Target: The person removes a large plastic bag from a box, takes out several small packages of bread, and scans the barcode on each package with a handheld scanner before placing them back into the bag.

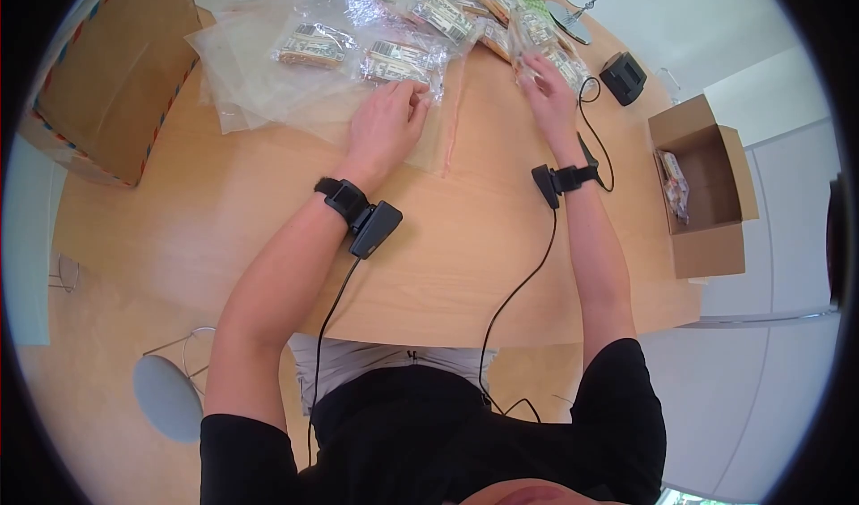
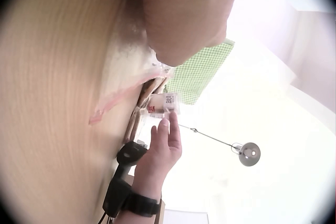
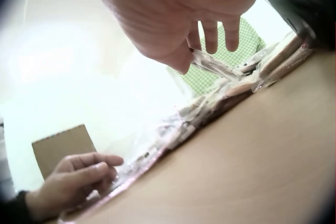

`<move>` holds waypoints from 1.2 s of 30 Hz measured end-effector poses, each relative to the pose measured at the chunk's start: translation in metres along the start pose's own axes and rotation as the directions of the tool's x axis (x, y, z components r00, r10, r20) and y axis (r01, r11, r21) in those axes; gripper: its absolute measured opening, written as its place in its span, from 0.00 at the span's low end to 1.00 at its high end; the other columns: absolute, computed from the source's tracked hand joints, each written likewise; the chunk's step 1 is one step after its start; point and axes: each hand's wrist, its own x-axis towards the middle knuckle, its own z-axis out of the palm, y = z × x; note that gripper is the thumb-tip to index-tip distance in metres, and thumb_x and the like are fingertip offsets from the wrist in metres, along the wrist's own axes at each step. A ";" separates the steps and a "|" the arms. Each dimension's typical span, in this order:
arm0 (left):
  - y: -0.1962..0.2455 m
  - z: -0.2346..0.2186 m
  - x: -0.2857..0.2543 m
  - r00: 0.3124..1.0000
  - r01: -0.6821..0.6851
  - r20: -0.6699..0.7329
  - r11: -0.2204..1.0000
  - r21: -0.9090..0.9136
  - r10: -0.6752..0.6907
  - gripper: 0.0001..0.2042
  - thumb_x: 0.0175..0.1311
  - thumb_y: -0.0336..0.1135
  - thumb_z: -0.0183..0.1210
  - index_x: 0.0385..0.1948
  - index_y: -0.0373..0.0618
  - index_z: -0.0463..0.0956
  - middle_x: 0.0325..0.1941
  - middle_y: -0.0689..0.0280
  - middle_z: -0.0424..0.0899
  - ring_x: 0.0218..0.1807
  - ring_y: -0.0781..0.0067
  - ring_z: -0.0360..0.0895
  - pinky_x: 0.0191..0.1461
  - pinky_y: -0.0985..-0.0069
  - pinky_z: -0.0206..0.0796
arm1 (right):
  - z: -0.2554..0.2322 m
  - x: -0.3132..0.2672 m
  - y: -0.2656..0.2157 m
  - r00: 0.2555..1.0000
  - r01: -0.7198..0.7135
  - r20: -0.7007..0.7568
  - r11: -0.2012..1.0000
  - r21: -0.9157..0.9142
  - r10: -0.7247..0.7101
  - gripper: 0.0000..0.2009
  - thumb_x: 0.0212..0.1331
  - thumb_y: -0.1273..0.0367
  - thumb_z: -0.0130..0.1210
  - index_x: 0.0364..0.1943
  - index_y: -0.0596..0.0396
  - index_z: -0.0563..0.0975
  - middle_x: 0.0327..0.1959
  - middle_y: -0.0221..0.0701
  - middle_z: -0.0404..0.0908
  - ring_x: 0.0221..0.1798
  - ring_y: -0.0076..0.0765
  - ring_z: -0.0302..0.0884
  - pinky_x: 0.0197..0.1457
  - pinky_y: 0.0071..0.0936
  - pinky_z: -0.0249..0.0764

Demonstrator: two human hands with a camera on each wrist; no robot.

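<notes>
At the left of the desk (image 1: 268, 277) stood an open carton (image 1: 134, 84) with a striped edge, and next to it lay large clear plastic bags (image 1: 242, 76), two labelled packets (image 1: 315, 45) showing on or inside them. The left hand (image 1: 386, 131) lay over their near edge, its fingers loosely bent, though whether they gripped the film I cannot tell, while the right hand (image 1: 553, 102) pinched a clear-wrapped packet (image 3: 212, 66) between thumb and fingers beside the packet pile (image 1: 488, 17). Farther right were a black device (image 1: 623, 77) and an open cardboard box (image 1: 707, 187) holding a wrapped item (image 1: 673, 183).
</notes>
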 end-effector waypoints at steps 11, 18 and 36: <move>0.014 0.000 -0.001 0.997 -0.078 -0.029 0.987 -0.143 0.075 0.24 0.71 0.48 0.67 0.59 0.39 0.79 0.46 0.58 0.87 0.45 0.59 0.81 0.53 0.63 0.75 | -0.025 -0.039 -0.048 0.937 -0.280 0.103 0.539 0.795 0.335 0.10 0.68 0.79 0.63 0.51 0.60 0.85 0.55 0.34 0.88 0.54 0.25 0.84 0.60 0.24 0.79; 0.009 0.000 0.003 0.993 -0.062 0.086 0.979 -0.192 0.079 0.11 0.65 0.35 0.71 0.46 0.44 0.85 0.45 0.60 0.87 0.46 0.57 0.79 0.50 0.61 0.72 | -0.027 -0.045 -0.022 0.956 -0.294 0.216 0.677 0.674 0.200 0.05 0.67 0.80 0.59 0.41 0.59 0.86 0.57 0.36 0.87 0.62 0.32 0.83 0.69 0.31 0.76; 0.015 -0.004 0.008 0.957 -0.250 -0.161 0.968 -0.036 0.241 0.17 0.54 0.12 0.61 0.41 0.46 0.83 0.50 0.67 0.88 0.56 0.56 0.77 0.60 0.65 0.70 | -0.106 -0.062 0.052 0.869 -0.411 0.177 0.872 -0.265 0.463 0.35 0.53 0.67 0.75 0.68 0.59 0.77 0.60 0.37 0.85 0.61 0.38 0.82 0.68 0.32 0.75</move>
